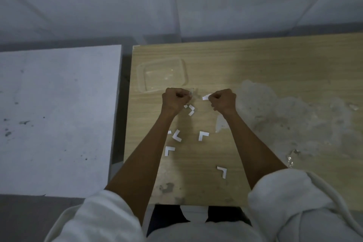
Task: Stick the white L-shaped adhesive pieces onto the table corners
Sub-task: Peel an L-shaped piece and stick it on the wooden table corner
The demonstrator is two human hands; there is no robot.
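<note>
White L-shaped piece (206, 97) in right hand (224, 100), clear film (191, 91) in left hand (175, 100)

No readable text, label, brand or number on wooden table (255, 65) or L-shaped pieces (203, 136).

Loose white top (206, 230) with thick sleeves (284, 192) bunched up in heavy folds

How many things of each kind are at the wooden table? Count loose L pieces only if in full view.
White L-shaped pieces lying loose: 5
White piece pinched in right hand: 1
Clear film pinched in left hand: 1
Clear container: 1
Total: 8
</note>
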